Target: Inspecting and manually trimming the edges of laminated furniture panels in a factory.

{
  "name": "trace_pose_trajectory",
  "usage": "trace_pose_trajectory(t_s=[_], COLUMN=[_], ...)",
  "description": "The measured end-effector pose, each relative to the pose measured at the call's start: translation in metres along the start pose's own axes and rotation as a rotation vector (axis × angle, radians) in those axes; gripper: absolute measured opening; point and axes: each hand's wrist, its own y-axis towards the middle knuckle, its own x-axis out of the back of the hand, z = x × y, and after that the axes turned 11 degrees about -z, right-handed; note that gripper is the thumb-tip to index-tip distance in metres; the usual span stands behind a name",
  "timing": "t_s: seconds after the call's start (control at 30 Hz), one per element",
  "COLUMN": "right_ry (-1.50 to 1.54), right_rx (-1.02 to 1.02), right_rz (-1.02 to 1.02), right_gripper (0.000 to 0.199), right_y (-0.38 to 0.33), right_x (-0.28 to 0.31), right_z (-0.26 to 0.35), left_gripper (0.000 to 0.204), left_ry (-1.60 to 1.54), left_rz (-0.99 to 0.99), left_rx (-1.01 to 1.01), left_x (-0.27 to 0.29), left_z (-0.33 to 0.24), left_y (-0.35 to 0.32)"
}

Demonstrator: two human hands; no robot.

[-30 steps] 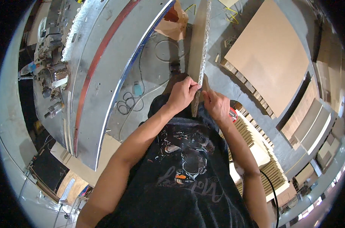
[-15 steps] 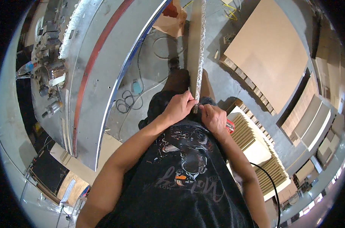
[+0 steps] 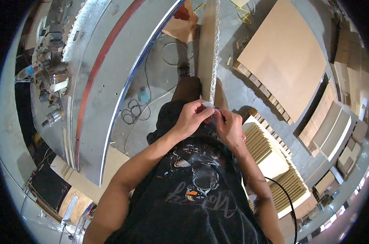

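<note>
A small whitish piece (image 3: 208, 105), too small to name more exactly, shows between my hands in front of my waist. My left hand (image 3: 188, 120) pinches it between thumb and fingers. Close beside it, my right hand (image 3: 230, 127) is closed in a pinch, its fingertips at the right end of the piece; what lies inside them is hidden. A long board (image 3: 208, 44) with a rough, speckled pale edge stands on edge just beyond my hands, between my legs. Its near end is partly covered by my fingers.
A large grey panel (image 3: 99, 101) with a red stripe and a blue-white edge rises at my left. Cables (image 3: 131, 112) lie coiled on the floor. At right are a brown sheet (image 3: 282, 61) on a pallet and a stack of cream ribbed pieces (image 3: 288, 183).
My hands have come together at the end of the board, and the whitish piece now shows between the fingertips. Earlier they were slightly apart, with the left fingers on the board's end.
</note>
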Motion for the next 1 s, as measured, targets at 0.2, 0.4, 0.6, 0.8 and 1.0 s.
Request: trace_pose_trajectory(t_s=[0.2, 0.4, 0.6, 0.8, 1.0], right_ry=[0.008, 0.089, -0.204, -0.280, -0.266], right_rx=[0.012, -0.185, 0.161, 0.342, 0.375], right_rz=[-0.058, -0.190, -0.187, -0.085, -0.100], right_gripper=[0.024, 0.031, 0.030, 0.030, 0.028], right_y=[0.010, 0.036, 0.112, 0.128, 0.115], right_x=[-0.002, 0.000, 0.006, -0.013, -0.011], right_z=[0.007, 0.000, -0.020, -0.025, -0.036], left_gripper=[0.020, 0.030, 0.029, 0.025, 0.021], left_ry=[0.104, 0.380, 1.021, 0.491, 0.708], left_rz=[-0.080, -0.253, -0.545, -0.200, -0.174], left_rx=[-0.093, -0.240, -0.906, -0.615, -0.701], left_x=[-0.008, 0.007, 0.063, 0.008, -0.001], left_z=[0.003, 0.006, 0.020, -0.046, -0.034], left_y=[0.003, -0.003, 0.066, 0.125, 0.124])
